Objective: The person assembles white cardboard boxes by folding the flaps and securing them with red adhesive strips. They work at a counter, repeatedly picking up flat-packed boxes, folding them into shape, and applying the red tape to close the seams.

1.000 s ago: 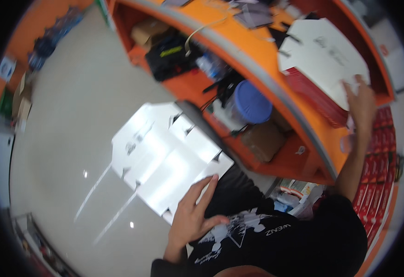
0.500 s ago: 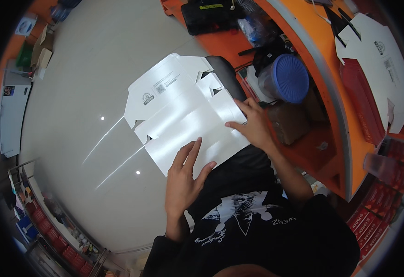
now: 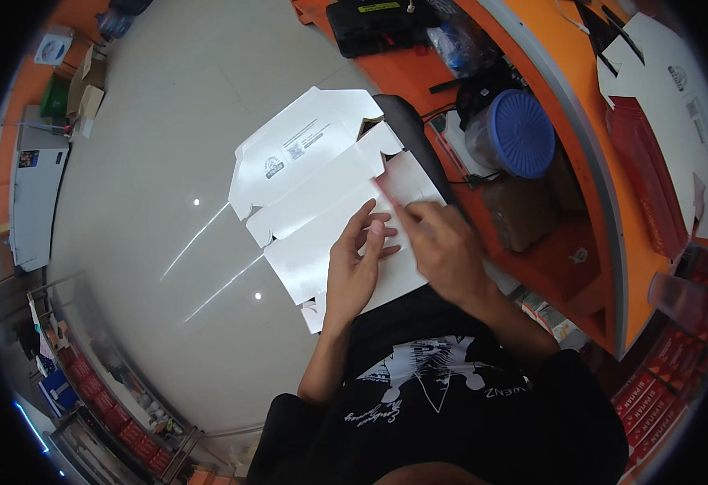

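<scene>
A flat white die-cut cardboard box blank [image 3: 313, 255] lies across my lap, with slots, tabs and small dark print on its far panel. My right hand [image 3: 451, 250] grips the raised right side flap [image 3: 406, 179], bending it up and inward; a reddish tint shows on it. The right fingertips are partly smeared by motion. My left hand [image 3: 358, 263] is over the middle of the near panel, fingers apart and slightly curled, close to the right hand. It holds nothing that I can see; whether its fingertips touch the card is hard to tell.
At the right, an orange desk [image 3: 604, 186] carries a stack of red and white box blanks [image 3: 649, 174]. Under it stand a blue-lidded tub [image 3: 522, 133] and a brown carton [image 3: 519, 214]. A black case [image 3: 378, 28] lies beyond. A rack [image 3: 103, 388] stands lower left.
My right hand has moved inward, lifting the right side flap off flat. My left hand has shifted right and farther up over the blank. A cut tab now shows at the blank's near left corner.
</scene>
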Demonstrator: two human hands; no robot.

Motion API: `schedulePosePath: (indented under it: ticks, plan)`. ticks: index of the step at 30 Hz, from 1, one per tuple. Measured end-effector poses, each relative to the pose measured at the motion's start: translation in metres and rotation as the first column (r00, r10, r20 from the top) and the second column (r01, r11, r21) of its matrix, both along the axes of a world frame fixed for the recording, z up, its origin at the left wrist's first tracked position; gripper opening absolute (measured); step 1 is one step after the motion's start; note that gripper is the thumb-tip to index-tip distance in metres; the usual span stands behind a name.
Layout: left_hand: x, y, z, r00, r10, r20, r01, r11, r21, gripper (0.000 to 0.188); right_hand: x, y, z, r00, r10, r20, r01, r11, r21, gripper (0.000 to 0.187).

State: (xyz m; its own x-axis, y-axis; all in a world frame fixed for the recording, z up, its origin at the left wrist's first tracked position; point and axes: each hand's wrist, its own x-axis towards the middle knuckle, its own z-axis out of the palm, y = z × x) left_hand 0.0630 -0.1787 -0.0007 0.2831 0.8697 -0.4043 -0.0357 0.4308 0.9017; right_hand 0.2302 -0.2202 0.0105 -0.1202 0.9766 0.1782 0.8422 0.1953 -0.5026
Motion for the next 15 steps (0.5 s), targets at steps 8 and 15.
schedulePosePath:
  ticks: [8, 15]
  plan:
    - [-0.017, 0.019, -0.001, 0.903, 0.360, 0.234, -0.317, 0.927, -0.202, 0.030, -0.006, -0.007, 0.055, 0.976, -0.004, -0.219, 0.026, 0.995, 0.097, 0.051]
    - [-0.013, 0.022, -0.004, 0.898, 0.358, 0.255, -0.311, 0.928, -0.207, 0.029, 0.007, -0.030, -0.002, 0.586, -0.316, -0.746, 0.078, 0.938, -0.336, 0.019]
